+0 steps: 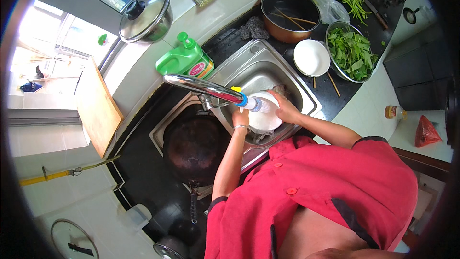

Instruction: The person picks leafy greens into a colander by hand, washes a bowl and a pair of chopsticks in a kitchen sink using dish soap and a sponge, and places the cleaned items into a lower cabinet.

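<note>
A white bowl or plate (263, 120) is held in the steel sink basin (248, 70), below the spray head of the chrome faucet (205, 87). My right hand (285, 108) grips its right rim, with the thumb near the inner face. At the left rim is my left hand (241, 118), with a bracelet at the wrist; the faucet's end covers part of the fingers. Water seems to fall onto the white dish. Some grey-brown stuff, too unclear to name, lies in the basin behind the dish.
A green detergent bottle (187, 59) stands behind the faucet. An upturned wok (196, 151) covers the left basin. On the counter at right are a pot with chopsticks (290, 14), a white bowl (311, 58), a bowl of leafy greens (350, 54) and a knife (375, 13).
</note>
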